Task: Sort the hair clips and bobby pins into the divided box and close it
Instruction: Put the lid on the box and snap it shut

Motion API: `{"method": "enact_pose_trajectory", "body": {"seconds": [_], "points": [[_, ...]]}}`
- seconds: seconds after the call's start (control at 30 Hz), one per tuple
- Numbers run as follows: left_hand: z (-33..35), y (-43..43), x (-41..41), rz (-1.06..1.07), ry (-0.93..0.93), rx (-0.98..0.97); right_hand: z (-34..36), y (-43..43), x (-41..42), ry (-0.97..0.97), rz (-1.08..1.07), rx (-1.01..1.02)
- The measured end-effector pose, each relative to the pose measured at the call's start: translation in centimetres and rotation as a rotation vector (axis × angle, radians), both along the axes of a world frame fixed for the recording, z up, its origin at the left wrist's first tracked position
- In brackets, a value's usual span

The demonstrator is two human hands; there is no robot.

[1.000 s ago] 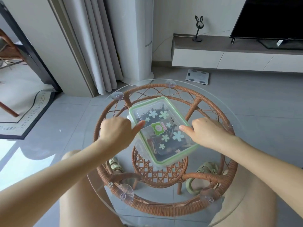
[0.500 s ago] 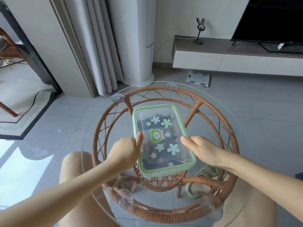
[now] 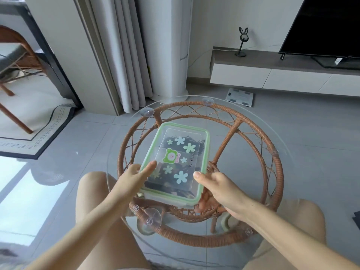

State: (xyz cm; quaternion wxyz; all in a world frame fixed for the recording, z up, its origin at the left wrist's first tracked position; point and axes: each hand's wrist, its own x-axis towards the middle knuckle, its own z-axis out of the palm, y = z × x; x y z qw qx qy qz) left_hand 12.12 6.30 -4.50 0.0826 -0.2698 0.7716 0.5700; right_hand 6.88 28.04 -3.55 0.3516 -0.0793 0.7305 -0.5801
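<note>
A clear divided box with a green-rimmed lid [image 3: 184, 126] lies shut on the round glass table [image 3: 292, 178], its long side pointing away from me. Flower and frog stickers cover the lid. Dark bobby pins [image 3: 171, 137] show through at the far end, and dark hair clips [image 3: 167, 187] at the near end. My left hand [image 3: 132, 176] holds the box's near left side, thumb on the lid's rim. My right hand [image 3: 220, 188] holds the near right side, thumb at the rim and fingers curled down beside the box wall.
The glass top sits on a woven rattan frame [image 3: 274, 164] with suction cups. My bare knees are under the table's near edge. On the floor beyond lie a white bathroom scale [image 3: 239, 96] and a rug [image 3: 39, 133]; a TV cabinet [image 3: 272, 75] stands at the back right.
The box has turned from a slant to lengthwise and come nearer to me. Both hands slid from its middle sides to the near end.
</note>
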Motion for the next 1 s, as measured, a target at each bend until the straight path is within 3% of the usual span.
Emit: {"method": "enact_pose_trajectory", "body": {"seconds": [0.17, 0.27, 0.47, 0.57, 0.63, 0.77, 0.9, 1.0], "points": [[0.4, -1.6, 5.1, 0.268, 0.175, 0.272, -1.1, -3.7, 3.5, -0.046, 0.019, -0.139], [0.7, -2.8, 7.5, 0.298, 0.218, 0.417, -1.2, -6.4, 5.5, -0.144, 0.043, -0.225], [1.6, -5.2, 9.0, 0.595, 0.366, 0.370, -0.6, -10.7, 6.1, -0.174, 0.114, -0.235], [2.3, -7.9, 10.1, 0.687, 0.417, 0.370, 0.4, -11.0, 4.0, 0.027, 0.171, -0.095], [2.6, -9.5, 11.1, 0.741, 0.479, 0.293, 0.8, -10.0, 1.5, 0.281, 0.090, 0.061], [2.7, -12.2, 13.0, 0.923, 0.584, 0.128, -0.4, -5.6, -4.4, 0.832, -0.029, 0.605], [2.3, -15.2, 13.0, 1.009, 0.591, 0.023, -4.1, -1.3, -9.2, 0.906, 0.071, 1.108], [1.9, -18.3, 11.4, 0.955, 0.481, -0.037, -5.8, -0.6, -10.7, 0.867, 0.062, 1.138]]}}
